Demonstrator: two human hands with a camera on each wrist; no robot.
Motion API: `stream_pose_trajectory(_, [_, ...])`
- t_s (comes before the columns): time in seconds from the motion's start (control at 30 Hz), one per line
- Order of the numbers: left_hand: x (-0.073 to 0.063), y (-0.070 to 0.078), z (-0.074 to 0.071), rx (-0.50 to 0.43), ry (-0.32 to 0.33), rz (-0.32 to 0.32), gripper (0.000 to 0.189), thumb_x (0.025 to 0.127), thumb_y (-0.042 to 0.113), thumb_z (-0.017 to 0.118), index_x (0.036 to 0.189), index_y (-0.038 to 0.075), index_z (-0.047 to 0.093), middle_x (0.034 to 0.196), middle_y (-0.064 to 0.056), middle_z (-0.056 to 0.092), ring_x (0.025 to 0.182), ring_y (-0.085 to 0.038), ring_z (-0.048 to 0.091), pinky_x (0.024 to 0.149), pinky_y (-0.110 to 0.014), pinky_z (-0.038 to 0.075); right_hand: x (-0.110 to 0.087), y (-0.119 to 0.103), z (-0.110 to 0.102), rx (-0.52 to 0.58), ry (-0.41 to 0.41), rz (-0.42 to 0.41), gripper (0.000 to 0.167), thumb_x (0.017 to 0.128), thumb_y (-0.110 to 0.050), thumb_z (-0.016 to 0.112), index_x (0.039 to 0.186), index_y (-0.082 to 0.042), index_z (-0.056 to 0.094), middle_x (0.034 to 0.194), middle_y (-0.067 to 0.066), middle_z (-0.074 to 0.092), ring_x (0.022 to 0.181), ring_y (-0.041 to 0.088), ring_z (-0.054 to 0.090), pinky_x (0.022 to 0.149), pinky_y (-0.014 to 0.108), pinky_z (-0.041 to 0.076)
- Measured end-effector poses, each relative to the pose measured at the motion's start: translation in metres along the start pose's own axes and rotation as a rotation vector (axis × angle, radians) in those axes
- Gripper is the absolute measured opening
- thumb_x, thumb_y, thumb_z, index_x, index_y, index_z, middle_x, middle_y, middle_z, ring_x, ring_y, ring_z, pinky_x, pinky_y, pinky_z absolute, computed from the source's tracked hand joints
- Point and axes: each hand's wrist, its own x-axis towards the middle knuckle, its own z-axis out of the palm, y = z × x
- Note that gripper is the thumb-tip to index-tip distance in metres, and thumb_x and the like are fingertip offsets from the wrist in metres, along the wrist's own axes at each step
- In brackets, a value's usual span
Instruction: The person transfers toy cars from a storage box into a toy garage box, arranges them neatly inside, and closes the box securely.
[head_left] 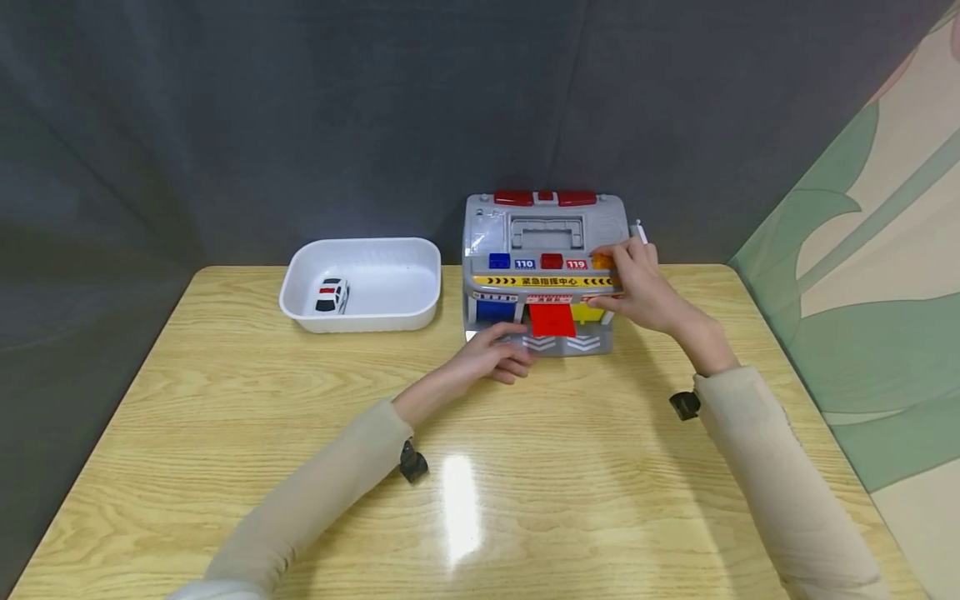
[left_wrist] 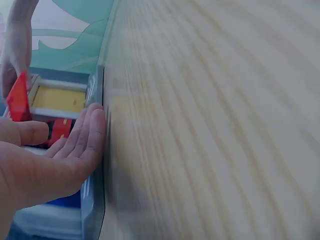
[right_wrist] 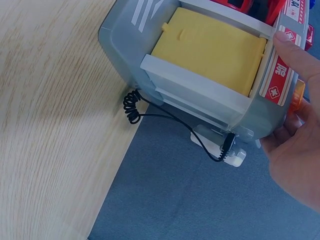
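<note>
A grey toy rescue station stands at the back of the table, its middle red door swung up and outward. Inside that bay is a red toy car, partly hidden by my left hand. The left fingers are nearly straight, with the thumb apart from them at the bay's mouth; whether they touch the car is hard to tell. My right hand grips the station's right front roof edge, thumb on the front sign and fingers on top beside the orange button.
Left of the station is a white plastic tub holding a white toy car. A yellow door closes the right bay, a blue door the left. A coiled black cord hangs at the station's right side. A dark curtain hangs behind.
</note>
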Motion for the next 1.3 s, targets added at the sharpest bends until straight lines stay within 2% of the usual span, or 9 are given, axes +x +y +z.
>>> stream_pose_trajectory(0.3, [-0.031,0.013,-0.033,0.031,0.002,0.090,0.038,0.103,0.008,0.043,0.140,0.005,0.042,0.116,-0.020,0.065,0.104,-0.042,0.062,0.088,-0.051,0.050,-0.002,0.002,-0.003,-0.020,-0.001,-0.017,0.068,0.076,-0.007,0.082,0.128,0.009,0.043,0.110,0.023,0.036,0.109,0.040,0.024,0.081,0.046,0.026])
stream_pose_trajectory(0.43, [-0.040,0.022,-0.043,0.070,0.063,0.140,0.038,0.102,0.008,0.044,0.140,0.002,0.042,0.115,-0.021,0.065,0.104,-0.044,0.061,0.089,-0.056,0.048,-0.002,0.002,-0.002,-0.022,-0.002,-0.020,0.067,0.076,-0.007,0.082,0.127,0.010,0.043,0.110,0.023,0.036,0.109,0.040,0.024,0.080,0.046,0.026])
stream_pose_trajectory(0.53, [-0.043,0.028,-0.049,0.148,0.129,0.212,0.038,0.101,0.007,0.047,0.138,-0.001,0.043,0.114,-0.024,0.064,0.101,-0.045,0.061,0.086,-0.057,0.049,-0.002,0.002,-0.002,-0.021,-0.004,-0.021,0.067,0.076,-0.007,0.082,0.128,0.010,0.043,0.111,0.023,0.036,0.109,0.040,0.024,0.080,0.046,0.026])
stream_pose_trajectory(0.6, [-0.043,0.032,-0.052,0.252,0.189,0.290,0.039,0.100,0.008,0.050,0.136,-0.003,0.043,0.113,-0.025,0.064,0.098,-0.043,0.062,0.084,-0.054,0.051,-0.003,0.001,-0.003,-0.018,-0.006,-0.021,0.067,0.077,-0.007,0.081,0.128,0.010,0.043,0.112,0.024,0.036,0.109,0.040,0.024,0.080,0.046,0.026])
stream_pose_trajectory(0.73, [-0.039,0.043,-0.055,0.546,0.313,0.463,0.046,0.097,0.013,0.058,0.136,-0.004,0.042,0.117,-0.024,0.057,0.103,-0.039,0.055,0.087,-0.045,0.049,-0.003,0.000,-0.002,-0.016,-0.010,-0.017,0.067,0.077,-0.007,0.082,0.129,0.010,0.043,0.112,0.023,0.036,0.109,0.040,0.024,0.080,0.046,0.027])
stream_pose_trajectory(0.87, [-0.030,0.057,-0.055,0.845,0.391,0.536,0.063,0.094,0.028,0.065,0.143,0.002,0.037,0.136,-0.019,0.042,0.123,-0.032,0.039,0.100,-0.043,0.039,-0.002,0.000,-0.001,-0.016,-0.009,-0.023,0.067,0.076,-0.007,0.082,0.128,0.010,0.043,0.110,0.022,0.036,0.108,0.040,0.024,0.080,0.046,0.026])
stream_pose_trajectory(0.97, [-0.023,0.070,-0.050,1.014,0.396,0.552,0.076,0.090,0.038,0.068,0.147,0.004,0.032,0.146,-0.015,0.034,0.131,-0.027,0.030,0.108,-0.040,0.032,-0.001,-0.001,-0.001,-0.013,-0.003,-0.040,0.066,0.076,-0.007,0.082,0.126,0.010,0.043,0.108,0.022,0.036,0.108,0.040,0.024,0.079,0.046,0.025])
stream_pose_trajectory(1.07, [-0.018,0.082,-0.041,1.133,0.372,0.568,0.082,0.087,0.042,0.071,0.148,0.003,0.032,0.146,-0.013,0.036,0.132,-0.027,0.030,0.110,-0.037,0.029,0.000,0.000,-0.001,-0.013,0.002,-0.050,0.065,0.076,-0.007,0.082,0.126,0.010,0.044,0.108,0.022,0.036,0.107,0.041,0.024,0.079,0.046,0.025])
stream_pose_trajectory(1.3, [-0.007,0.096,-0.015,1.352,0.307,0.577,0.085,0.084,0.052,0.068,0.147,0.003,0.035,0.137,-0.013,0.044,0.122,-0.027,0.038,0.104,-0.041,0.036,0.000,-0.002,-0.002,-0.011,-0.003,-0.033,0.066,0.077,-0.008,0.082,0.128,0.009,0.043,0.109,0.022,0.036,0.108,0.040,0.024,0.079,0.046,0.025])
